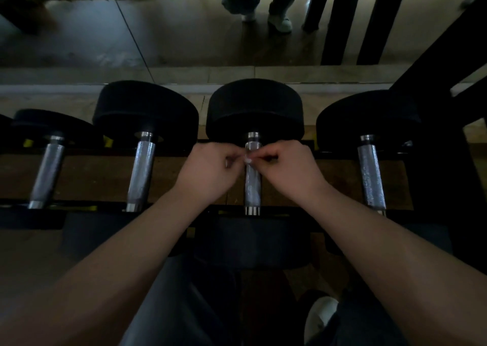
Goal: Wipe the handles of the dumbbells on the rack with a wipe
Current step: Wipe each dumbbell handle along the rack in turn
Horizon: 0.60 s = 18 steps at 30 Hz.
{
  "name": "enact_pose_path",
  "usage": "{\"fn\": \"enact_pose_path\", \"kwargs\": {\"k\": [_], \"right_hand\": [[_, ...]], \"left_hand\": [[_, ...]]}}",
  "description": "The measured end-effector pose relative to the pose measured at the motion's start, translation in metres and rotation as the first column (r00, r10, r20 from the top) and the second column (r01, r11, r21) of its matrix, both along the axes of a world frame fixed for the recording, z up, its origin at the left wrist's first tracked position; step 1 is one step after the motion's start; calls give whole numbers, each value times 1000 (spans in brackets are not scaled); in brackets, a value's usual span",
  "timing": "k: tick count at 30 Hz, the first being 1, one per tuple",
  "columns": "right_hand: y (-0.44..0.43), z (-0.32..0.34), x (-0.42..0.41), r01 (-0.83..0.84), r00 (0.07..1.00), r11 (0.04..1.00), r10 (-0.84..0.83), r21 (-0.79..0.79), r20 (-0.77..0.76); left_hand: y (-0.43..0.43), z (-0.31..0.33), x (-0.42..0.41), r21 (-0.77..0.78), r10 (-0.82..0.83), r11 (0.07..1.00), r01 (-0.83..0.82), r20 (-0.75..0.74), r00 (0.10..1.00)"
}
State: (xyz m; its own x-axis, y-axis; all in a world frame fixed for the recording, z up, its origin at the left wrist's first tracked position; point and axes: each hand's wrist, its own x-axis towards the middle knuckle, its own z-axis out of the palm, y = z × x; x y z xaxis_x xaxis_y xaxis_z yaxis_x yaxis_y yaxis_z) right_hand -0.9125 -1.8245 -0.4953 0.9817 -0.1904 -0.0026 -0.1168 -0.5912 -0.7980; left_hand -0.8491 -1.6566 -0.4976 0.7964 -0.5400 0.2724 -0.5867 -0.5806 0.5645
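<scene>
Your left hand [208, 169] and right hand [287, 166] meet mid-frame, both pinching what looks like a small white wipe [248, 160]. It sits over the centre handle [252, 187], likely ready to wrap round.

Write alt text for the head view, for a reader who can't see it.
The left hand and right hand meet over the chrome handle of the centre dumbbell, fingers pinching a whitish scrap, probably the wipe. More dumbbells flank it on the rack.
</scene>
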Motion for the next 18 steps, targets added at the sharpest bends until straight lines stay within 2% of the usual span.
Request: {"fn": "enact_pose_path", "kwargs": {"k": [3, 9, 11, 14, 16, 18], "right_hand": [[0, 2, 1, -62, 998, 994, 62, -90, -11], [1, 2, 2, 40, 999, 999, -40, -27, 28], [0, 2, 2, 72, 997, 997, -72, -2, 15], [-1, 2, 4, 104, 995, 994, -104, 12, 1], [0, 4, 4, 110, 994, 994, -110, 10, -3], [0, 6, 5, 115, 993, 993, -115, 14, -3]], "left_hand": [[7, -5, -14, -39, 29, 999, -33, -95, 995], [-20, 9, 7, -3, 166, 986, -167, -116, 979], [-22, 13, 10, 14, 199, 980, -200, -197, 960], [-8, 13, 0, 149, 138, 984, -93, -328, 935], [4, 12, -10, 222, 140, 975, -33, -486, 863], [5, 10, -14, 227, 171, 973, -45, -575, 800]]}}
